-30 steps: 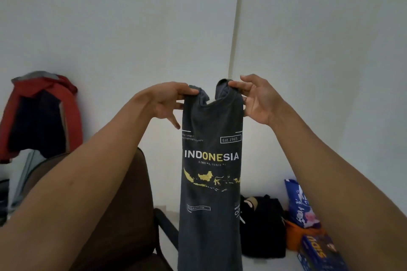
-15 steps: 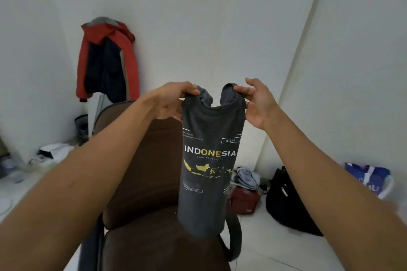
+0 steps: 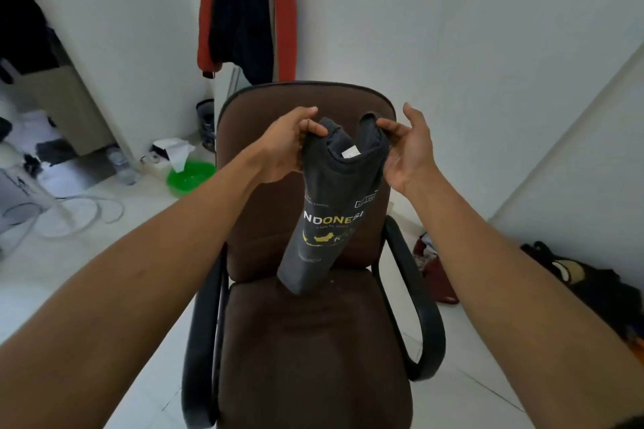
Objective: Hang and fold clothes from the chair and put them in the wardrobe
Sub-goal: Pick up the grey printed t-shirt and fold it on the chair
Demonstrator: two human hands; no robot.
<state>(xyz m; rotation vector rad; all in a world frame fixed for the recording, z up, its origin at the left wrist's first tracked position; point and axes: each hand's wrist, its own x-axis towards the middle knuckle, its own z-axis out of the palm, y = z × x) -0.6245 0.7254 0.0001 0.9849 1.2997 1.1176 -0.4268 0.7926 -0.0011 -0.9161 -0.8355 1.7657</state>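
Both arms are reaching forward at frame centre: the left hand (image 3: 285, 146) and right hand (image 3: 407, 153) are each pinching a shoulder of the folded grey T-shirt (image 3: 331, 212), which is hanging over the brown chair (image 3: 313, 341), its lower edge nearing the seat

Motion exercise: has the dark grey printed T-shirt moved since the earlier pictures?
Yes: the grey T-shirt went leftward, from right of the brown chair to over it.

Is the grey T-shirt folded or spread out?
Folded lengthwise: T-shirt hangs as a narrow strip, left hand and right hand pinching its top.
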